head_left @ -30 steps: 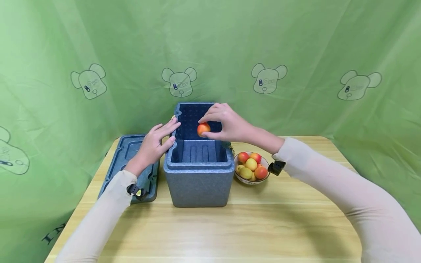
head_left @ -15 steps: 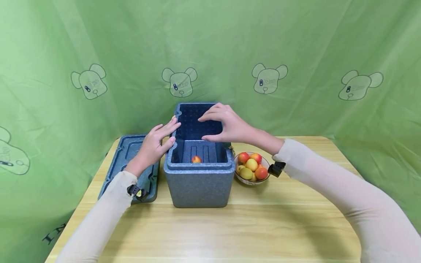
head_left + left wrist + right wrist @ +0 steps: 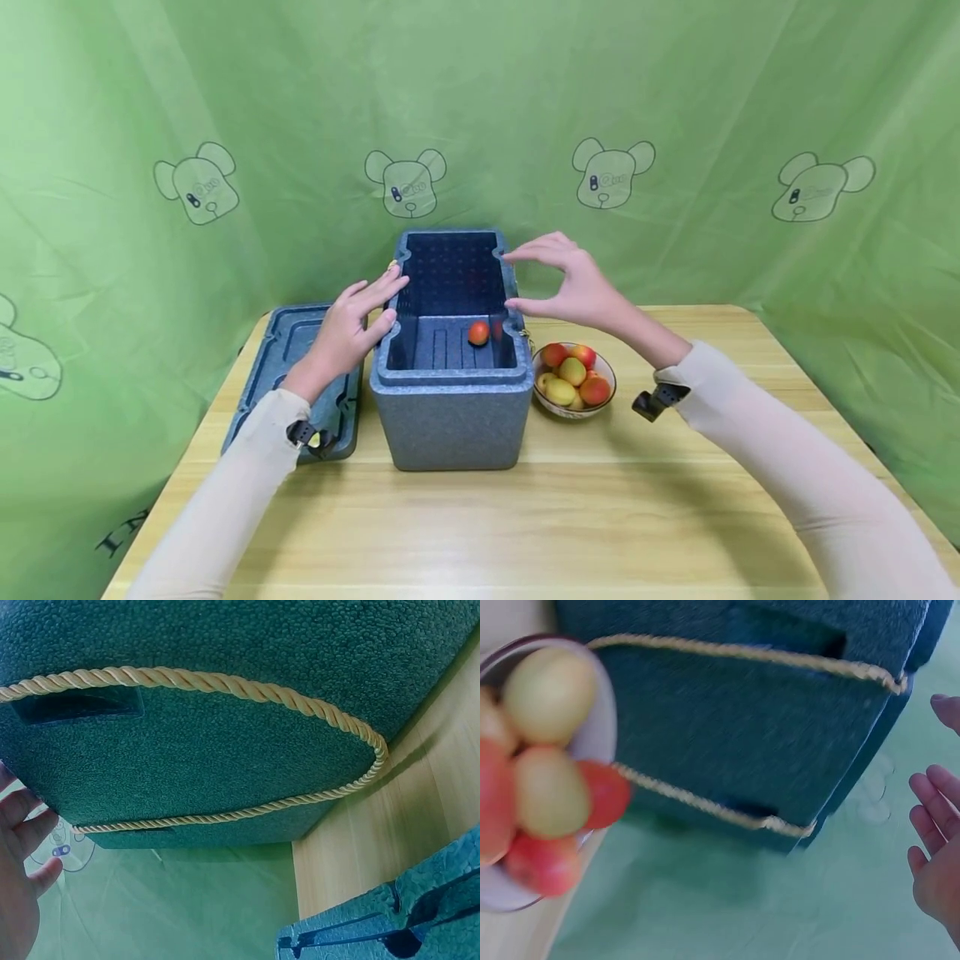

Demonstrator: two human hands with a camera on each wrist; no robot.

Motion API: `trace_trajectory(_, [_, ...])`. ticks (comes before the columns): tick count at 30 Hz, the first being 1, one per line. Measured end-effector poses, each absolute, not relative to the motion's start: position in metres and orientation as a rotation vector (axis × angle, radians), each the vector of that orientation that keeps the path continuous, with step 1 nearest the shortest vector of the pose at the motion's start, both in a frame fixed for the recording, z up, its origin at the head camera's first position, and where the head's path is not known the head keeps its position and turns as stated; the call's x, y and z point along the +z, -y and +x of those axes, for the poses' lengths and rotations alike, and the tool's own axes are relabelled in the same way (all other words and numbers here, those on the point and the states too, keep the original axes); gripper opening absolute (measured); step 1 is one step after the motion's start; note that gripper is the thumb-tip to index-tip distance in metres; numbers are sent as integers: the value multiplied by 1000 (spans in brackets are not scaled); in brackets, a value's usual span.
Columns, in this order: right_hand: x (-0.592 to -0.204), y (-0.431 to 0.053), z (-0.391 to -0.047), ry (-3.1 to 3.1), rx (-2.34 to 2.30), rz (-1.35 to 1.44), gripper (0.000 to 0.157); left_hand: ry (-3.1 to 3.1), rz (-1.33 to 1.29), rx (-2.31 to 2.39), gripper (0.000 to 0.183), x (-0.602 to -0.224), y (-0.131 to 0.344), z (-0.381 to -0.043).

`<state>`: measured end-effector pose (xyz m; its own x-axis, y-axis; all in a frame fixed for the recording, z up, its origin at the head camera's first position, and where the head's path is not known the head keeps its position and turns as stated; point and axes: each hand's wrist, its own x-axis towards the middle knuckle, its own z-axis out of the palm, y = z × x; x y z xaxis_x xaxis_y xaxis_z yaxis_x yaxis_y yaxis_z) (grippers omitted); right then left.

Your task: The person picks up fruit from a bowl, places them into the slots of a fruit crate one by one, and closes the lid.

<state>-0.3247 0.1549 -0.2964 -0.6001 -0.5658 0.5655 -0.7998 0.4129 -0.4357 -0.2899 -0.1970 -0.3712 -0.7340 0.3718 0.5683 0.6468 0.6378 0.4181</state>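
A grey-blue foam cooler box (image 3: 452, 429) stands uncovered on the table. On its floor, toward the right wall, lies a small round red-orange fruit (image 3: 478, 333); its exact kind is unclear. My left hand (image 3: 351, 327) rests on the box's left rim with fingers extended, holding nothing. Above the right rim is my right hand (image 3: 573, 283), thumb and fingers spread apart with nothing between them. Just right of the box sits a patterned bowl (image 3: 555, 411) of red and yellow fruits (image 3: 573, 372). The right wrist view shows this bowl (image 3: 609, 697) close up.
The box's lid (image 3: 281, 358) lies flat left of it on the wooden table (image 3: 480, 525). Rope handles hang along the box's sides, such as the left rope (image 3: 247, 688). A green curtain (image 3: 510, 100) with bear-head prints stands behind.
My right hand let go of the fruit, which dropped into the box and rolled to the right. The right hand then moved right, over the rim. My left hand stayed in place.
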Motion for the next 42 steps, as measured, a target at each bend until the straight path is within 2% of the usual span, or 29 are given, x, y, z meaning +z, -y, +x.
trace_trajectory(13, [-344, -224, -331, 2580, 960, 975, 54, 2429, -784, -886, 51, -370, 195, -288])
trace_trajectory(26, [-385, -268, -334, 2691, 876, 968, 50, 2428, -785, -886, 52, -371, 195, -288])
trace_trajectory(42, [-413, -278, -341, 2770, 817, 1038, 49, 2430, -777, -908, 52, -372, 194, -287])
